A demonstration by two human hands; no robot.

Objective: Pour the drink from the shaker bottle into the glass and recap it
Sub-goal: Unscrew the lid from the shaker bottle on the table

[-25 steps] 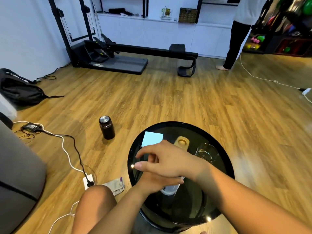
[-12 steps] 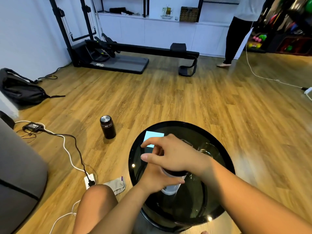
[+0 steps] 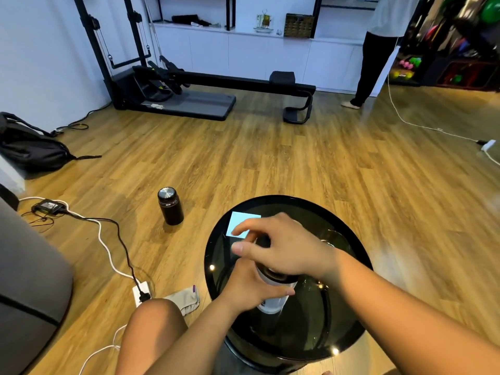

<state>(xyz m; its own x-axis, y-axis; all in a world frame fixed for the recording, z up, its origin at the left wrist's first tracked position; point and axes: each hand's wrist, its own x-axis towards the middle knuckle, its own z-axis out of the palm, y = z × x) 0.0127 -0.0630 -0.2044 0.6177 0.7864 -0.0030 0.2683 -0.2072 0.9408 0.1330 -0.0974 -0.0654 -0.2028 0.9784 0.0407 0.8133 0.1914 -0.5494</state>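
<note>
A clear shaker bottle (image 3: 270,304) with a dark top stands on the round black glass table (image 3: 349,328). My left hand (image 3: 250,286) is wrapped around the bottle's body from the left. My right hand (image 3: 281,247) sits over the bottle's dark lid (image 3: 276,276), fingers curled on it, thumb pointing left. The clear glass (image 3: 335,238) stands just behind my right wrist, mostly hidden by it.
A light blue card (image 3: 239,223) lies at the table's far left. On the floor to the left are a dark flask (image 3: 170,205), a power strip with cables (image 3: 140,292) and a grey cloth (image 3: 184,300). A person (image 3: 376,50) stands far back right.
My right hand has settled lower and further right over the bottle's top, covering the tan object that lay behind it. The left hand keeps its hold on the bottle.
</note>
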